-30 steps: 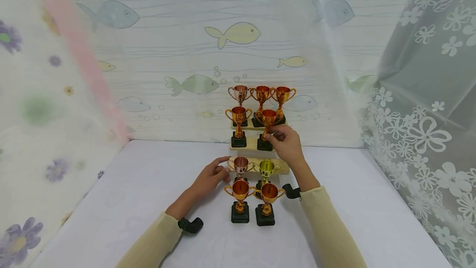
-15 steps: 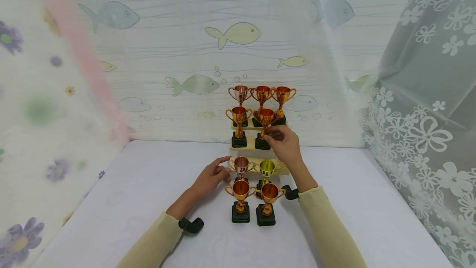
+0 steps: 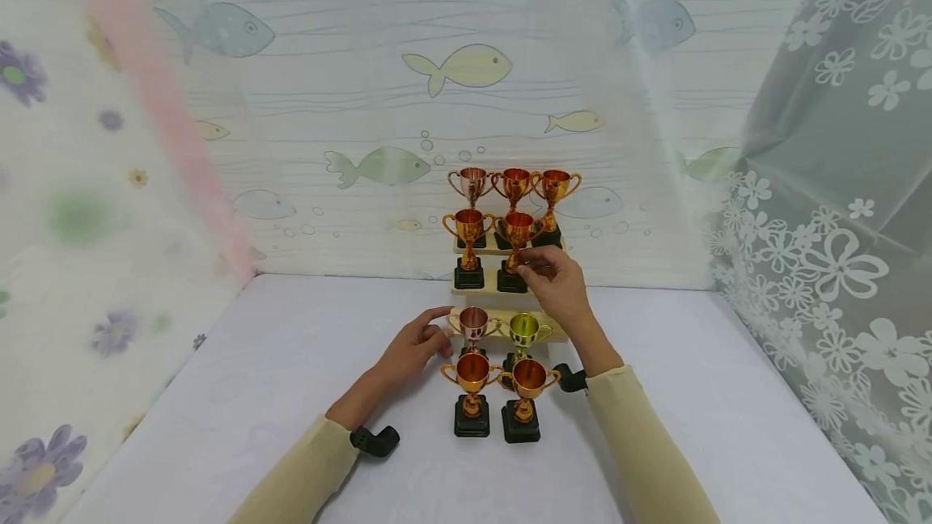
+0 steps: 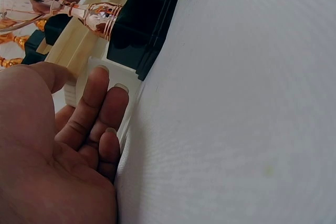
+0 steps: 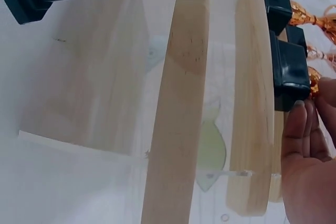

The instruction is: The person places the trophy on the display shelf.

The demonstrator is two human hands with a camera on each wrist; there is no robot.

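My right hand (image 3: 559, 289) pinches the stem of an orange-gold trophy cup (image 3: 519, 226) whose black base stands on the middle board of a wooden stepped stand. In the right wrist view, thumb and fingertips meet just above that base (image 5: 291, 72). To its left on the same board is another orange-gold trophy (image 3: 469, 226). My left hand (image 3: 411, 346) rests at the left end of the stand's lowest board (image 3: 557, 327), fingers loosely bent by the stand's side in the left wrist view. Beside it stands a rose-gold trophy (image 4: 100, 18) with a black base.
Three trophies, including a middle one (image 3: 513, 184), line the top board. In front of the stand, a yellow-gold trophy (image 3: 523, 331) and two orange-gold ones (image 3: 472, 374) stand on the white cloth (image 3: 306, 346). A fish-print curtain (image 3: 349, 87) hangs behind.
The right hand has shifted the pinched trophy a little to the left along the middle board, closer to its neighbour. The left hand has stayed in place.
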